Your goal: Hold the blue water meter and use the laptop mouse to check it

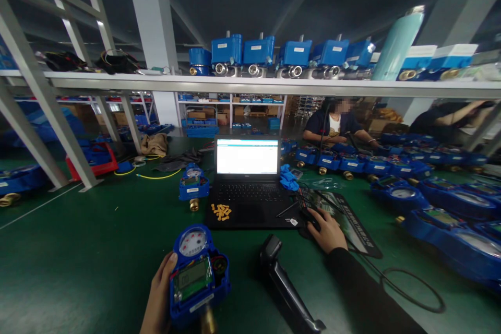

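My left hand grips the left side of a blue water meter, thumb on its edge. The meter has a round dial, a small display and a brass pipe end toward me; its electronics lie exposed. Under my right hand is a black computer mouse, at the laptop's right, and my fingers are bent over it. Between my hands a black barcode scanner lies on the green table. An open laptop with a mostly white screen stands in front of me, small yellow pieces on its left palm rest.
Another blue meter stands left of the laptop. Rows of meters fill the right side. A blue glove lies by the laptop, near a mouse pad. Overhead, a shelf bears meters and a bottle. People sit opposite.
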{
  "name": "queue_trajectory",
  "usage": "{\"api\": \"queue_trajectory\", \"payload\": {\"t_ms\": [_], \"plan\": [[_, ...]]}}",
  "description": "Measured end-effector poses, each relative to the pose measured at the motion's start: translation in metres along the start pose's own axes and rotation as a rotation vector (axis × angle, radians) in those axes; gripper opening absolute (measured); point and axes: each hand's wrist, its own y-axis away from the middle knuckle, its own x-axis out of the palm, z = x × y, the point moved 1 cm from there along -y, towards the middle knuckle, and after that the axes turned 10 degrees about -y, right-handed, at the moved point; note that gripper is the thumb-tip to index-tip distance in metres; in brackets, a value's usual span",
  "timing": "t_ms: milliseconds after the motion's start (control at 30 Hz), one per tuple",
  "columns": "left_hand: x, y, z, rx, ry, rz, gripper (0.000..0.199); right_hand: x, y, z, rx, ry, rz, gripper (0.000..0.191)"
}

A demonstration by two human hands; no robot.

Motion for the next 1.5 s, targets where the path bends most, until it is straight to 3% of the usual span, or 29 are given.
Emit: {"api": "queue_trajectory", "payload": {"t_ms": [600,1500], "plan": [[-0.0004,0.0004,0.0001,-0.016,-0.004,0.006,0.043,-0.0084,-0.0008,0.0087,0.026,-0.005,0.057,0.043],[-0.0015,-0.0044,0.0022,0.023,-0.009,0.056,0.042,-0.0059,-0.0001,0.0064,-0.016,-0.035,0.035,0.042]]}}
